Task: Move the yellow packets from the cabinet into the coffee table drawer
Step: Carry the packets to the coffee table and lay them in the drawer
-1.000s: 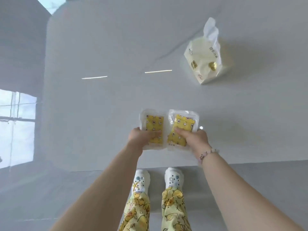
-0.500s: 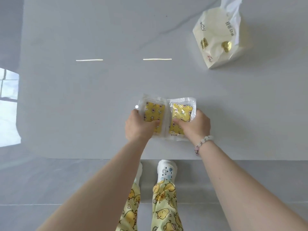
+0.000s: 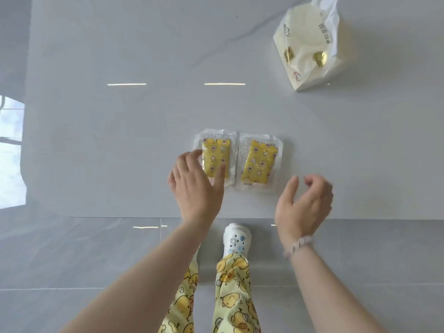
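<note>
At the far left, a bright window reflection (image 3: 12, 152) lies on the glossy grey surface. The grey bench (image 3: 120, 140) fills most of the view. The left hand (image 3: 197, 188) is over the bench near its front edge, with the fingers straight and spread, and it grasps nothing. Its thumb lies across the near part of the left yellow packet (image 3: 216, 155), but I cannot tell if it touches it. This packet lies flat on the bench in a clear wrapper. The right yellow packet (image 3: 259, 162) lies just beside it, also flat and a little tilted. Below them a white shoe (image 3: 236, 237) stands on the floor. The right hand (image 3: 305, 205) is near the right packet but apart from it, with fingers loosely curled and holding nothing. A bead bracelet (image 3: 299, 245) is on its wrist. At the far right of the bench, well apart from the packets, stands a pale tissue pack (image 3: 307, 49).
</note>
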The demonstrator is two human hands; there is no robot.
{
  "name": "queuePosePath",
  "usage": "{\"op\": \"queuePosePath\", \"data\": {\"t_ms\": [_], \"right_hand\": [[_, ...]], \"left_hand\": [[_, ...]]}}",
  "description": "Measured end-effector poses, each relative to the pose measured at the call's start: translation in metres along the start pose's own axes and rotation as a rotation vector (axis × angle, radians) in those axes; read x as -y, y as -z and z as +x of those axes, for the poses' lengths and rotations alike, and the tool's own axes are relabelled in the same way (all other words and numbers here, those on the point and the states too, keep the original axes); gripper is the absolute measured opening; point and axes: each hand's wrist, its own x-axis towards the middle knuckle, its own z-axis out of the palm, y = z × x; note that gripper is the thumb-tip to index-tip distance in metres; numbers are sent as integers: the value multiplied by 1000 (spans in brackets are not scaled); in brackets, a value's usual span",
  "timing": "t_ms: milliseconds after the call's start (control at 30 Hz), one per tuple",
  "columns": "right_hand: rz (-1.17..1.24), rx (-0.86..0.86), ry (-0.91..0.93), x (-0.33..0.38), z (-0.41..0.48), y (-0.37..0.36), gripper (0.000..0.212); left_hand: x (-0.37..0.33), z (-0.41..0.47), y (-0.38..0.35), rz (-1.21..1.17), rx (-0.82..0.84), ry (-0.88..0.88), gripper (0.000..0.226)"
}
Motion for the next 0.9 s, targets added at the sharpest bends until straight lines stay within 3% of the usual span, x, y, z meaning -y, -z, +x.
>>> {"op": "queuePosePath", "data": {"t_ms": [67,133,200,267,367,533,700,800,900], "right_hand": [[-110,119,171,-32,-47,23,26],[-315,350,340,-62,-84,35,24],[-419,573,438,-77,-91,27,54],[-455,612,467,-78,-76,8,59],[-516,612,523,-81,-56,-14,46],[-580,615,603,-114,-58,-40,52],[-553,581,666,-150,-76,-58,56],[-546,478,721,-171,-91,-74,36],[-295,234,813,-191,-92,-93,40]], "left_hand": [[10,-40,1,32,53,-460,20],[26,-80,-2,108,390,-770,14],[33,-100,-9,237,781,-771,34],[39,-99,-24,309,896,-692,56],[34,-82,-45,393,787,-687,65],[50,-74,-92,346,579,-843,65],[69,-93,-129,193,510,-872,60],[87,-101,-148,102,423,-874,61],[117,-102,-181,57,270,-860,57]]}}
